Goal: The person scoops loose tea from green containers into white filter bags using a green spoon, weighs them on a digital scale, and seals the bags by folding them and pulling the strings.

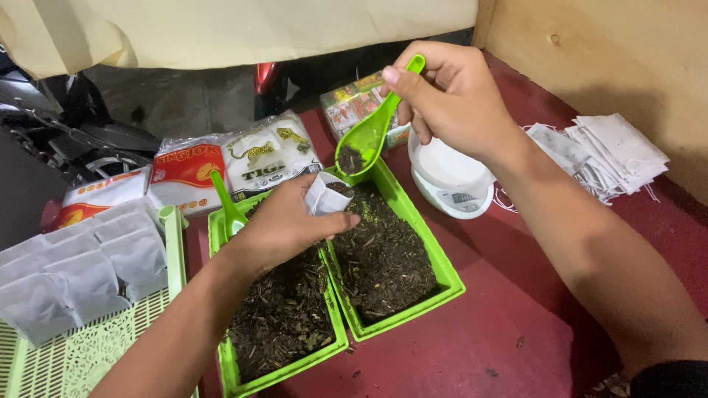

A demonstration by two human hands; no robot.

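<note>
My right hand [450, 96] grips a bright green plastic spoon [365, 140] by its handle, the bowl carrying a little dark dried leaf just above a small white filter bag [324, 195]. My left hand [284, 225] pinches that bag with its mouth up, over two green trays. The right tray [435, 254] and the left tray [225, 361] are both filled with dark dried leaves. A second green spoon [225, 206] stands in the left tray behind my left hand.
A small white digital scale [453, 180] sits behind the trays. Empty white bags are stacked at right [601, 151]. A pale green basket [81, 346] at left holds filled white bags. Printed packets [225, 166] and a colourful box [354, 103] lie at the back.
</note>
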